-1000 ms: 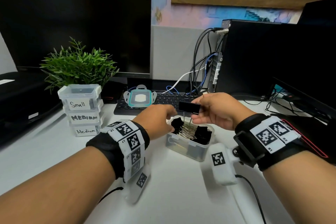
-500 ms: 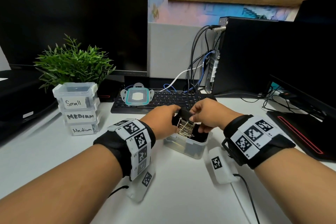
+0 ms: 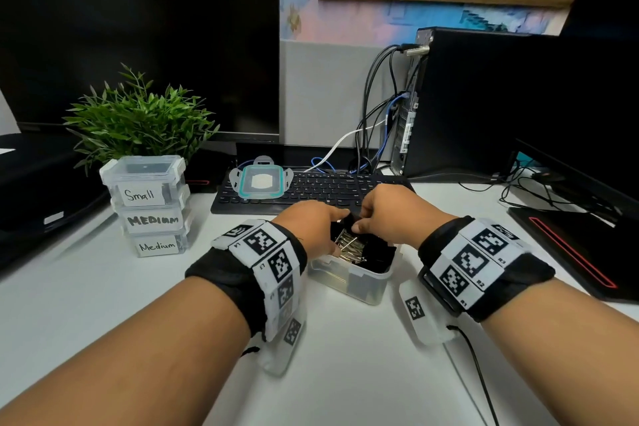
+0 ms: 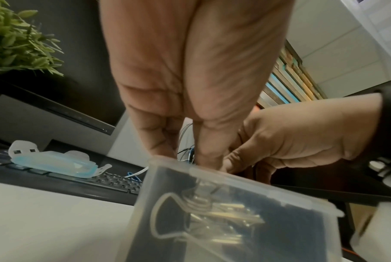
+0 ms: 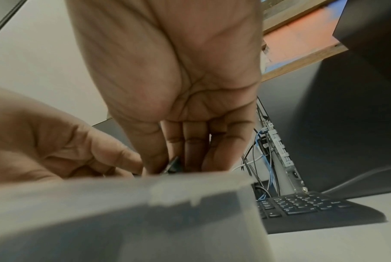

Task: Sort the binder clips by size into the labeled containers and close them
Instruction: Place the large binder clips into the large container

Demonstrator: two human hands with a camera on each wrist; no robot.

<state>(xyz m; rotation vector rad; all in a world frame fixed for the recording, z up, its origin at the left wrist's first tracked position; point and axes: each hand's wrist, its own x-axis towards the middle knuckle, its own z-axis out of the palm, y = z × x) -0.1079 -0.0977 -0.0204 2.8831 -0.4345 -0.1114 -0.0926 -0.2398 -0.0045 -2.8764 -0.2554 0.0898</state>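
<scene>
Head view first: both hands meet over the open container (image 3: 349, 282), a clear plastic box packed with black binder clips (image 3: 371, 254) and their silver wire handles. The right hand (image 3: 390, 214) has thumb and fingers curled, pinching a black clip (image 3: 349, 220) right at the container's far rim. From the right wrist camera the dark clip (image 5: 173, 165) shows squeezed between the thumb and the fingers (image 5: 193, 141), just above the blurred box wall. The left hand (image 3: 311, 223) reaches in beside it, fingers extended towards the same clip; the left wrist camera shows those fingers (image 4: 158, 138) dipping behind the near rim of the container (image 4: 212, 177), tips hidden, so whether they grip anything cannot be told. Beyond the fingertips, the teal-edged lid (image 3: 261, 181) lies on the keyboard (image 3: 328, 188). Well off to the left of the left hand stands a closed stack of three labeled containers (image 3: 150, 206), reading Small, Medium, Medium, with a green plant (image 3: 138, 117) just behind. Everything sits on a white desk (image 3: 345, 373).
</scene>
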